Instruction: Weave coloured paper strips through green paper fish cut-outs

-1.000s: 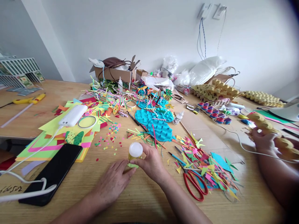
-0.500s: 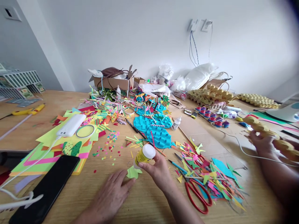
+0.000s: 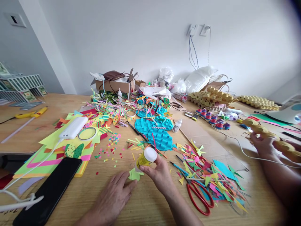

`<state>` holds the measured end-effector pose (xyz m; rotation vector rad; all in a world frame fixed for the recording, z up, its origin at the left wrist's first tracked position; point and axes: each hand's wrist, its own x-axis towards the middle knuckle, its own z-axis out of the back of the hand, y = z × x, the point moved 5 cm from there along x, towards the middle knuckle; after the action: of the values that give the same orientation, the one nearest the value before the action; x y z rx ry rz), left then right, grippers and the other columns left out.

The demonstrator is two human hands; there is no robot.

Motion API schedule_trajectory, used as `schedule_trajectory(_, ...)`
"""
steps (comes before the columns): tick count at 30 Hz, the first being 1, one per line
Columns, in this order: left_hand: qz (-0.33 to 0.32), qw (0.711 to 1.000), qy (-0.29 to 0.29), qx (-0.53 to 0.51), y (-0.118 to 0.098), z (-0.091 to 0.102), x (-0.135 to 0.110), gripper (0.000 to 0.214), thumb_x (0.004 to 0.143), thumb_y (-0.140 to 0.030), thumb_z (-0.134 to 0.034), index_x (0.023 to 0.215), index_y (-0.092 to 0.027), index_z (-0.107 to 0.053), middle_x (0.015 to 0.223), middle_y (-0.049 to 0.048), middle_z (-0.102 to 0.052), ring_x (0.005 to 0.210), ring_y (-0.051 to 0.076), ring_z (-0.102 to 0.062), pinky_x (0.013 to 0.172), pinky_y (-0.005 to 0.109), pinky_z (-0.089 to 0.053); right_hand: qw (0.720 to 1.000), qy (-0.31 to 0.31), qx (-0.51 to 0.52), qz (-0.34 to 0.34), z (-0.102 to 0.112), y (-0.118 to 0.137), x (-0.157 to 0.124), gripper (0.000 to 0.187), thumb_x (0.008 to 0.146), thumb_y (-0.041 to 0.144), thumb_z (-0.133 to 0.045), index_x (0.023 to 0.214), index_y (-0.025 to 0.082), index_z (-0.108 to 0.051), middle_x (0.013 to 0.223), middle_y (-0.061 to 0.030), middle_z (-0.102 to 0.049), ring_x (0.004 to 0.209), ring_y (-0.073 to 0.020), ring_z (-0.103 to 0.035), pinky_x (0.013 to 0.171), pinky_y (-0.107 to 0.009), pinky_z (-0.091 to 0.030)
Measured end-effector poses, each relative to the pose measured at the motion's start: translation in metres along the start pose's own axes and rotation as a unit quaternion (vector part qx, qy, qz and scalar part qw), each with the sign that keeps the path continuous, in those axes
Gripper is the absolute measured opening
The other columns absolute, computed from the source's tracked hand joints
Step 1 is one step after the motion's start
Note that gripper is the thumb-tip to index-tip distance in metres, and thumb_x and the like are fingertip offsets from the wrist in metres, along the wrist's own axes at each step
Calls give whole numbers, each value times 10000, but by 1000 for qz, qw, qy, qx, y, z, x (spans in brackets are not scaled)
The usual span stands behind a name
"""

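My right hand (image 3: pixel 158 174) grips a yellow glue stick (image 3: pixel 145 158), tilted with its tip down on a small green paper cut-out (image 3: pixel 134 174) on the wooden table (image 3: pixel 145 201). My left hand (image 3: pixel 113 196) lies flat, fingers spread, its fingertips pressing the cut-out's left edge. Red-handled scissors (image 3: pixel 197 194) lie just right of my right wrist.
A black phone (image 3: pixel 49 188) and white cables lie at the near left, with a white power bank (image 3: pixel 73 127) on coloured paper sheets. Blue scaled paper shapes (image 3: pixel 160 138) and paper scraps (image 3: pixel 211 175) fill the middle. At the right, another person's hands (image 3: pixel 264 146) hold a yellow paper piece.
The glue stick has tipped from upright to slanted onto the green cut-out. The view shifted slightly; both hands stay in about the same place.
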<state>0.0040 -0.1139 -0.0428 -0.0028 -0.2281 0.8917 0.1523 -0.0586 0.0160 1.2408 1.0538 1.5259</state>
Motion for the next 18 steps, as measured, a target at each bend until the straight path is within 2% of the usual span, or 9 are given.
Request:
schedule_trajectory(6, 5, 1000, -1, 6, -1, 3, 2, 400, 716, -111, -630, 1092, -228, -556, 1104, 97, -584, 1007, 270, -560, 843, 426, -490, 1000, -15, -1, 6, 1, -1, -2, 348, 632, 338, -731, 931, 188, -634, 914, -27, -672, 851, -226, -601, 769, -314, -462)
schedule_trajectory(18, 5, 999, -23, -31, -1, 7, 0, 368, 728, -74, -585, 1075, -194, -558, 1118, 87, -582, 1018, 252, -550, 867, 421, -482, 998, -11, -46, 28, -1, 3, -2, 310, 632, 369, -720, 845, 168, -618, 810, -21, -654, 765, -200, -583, 700, -283, -450)
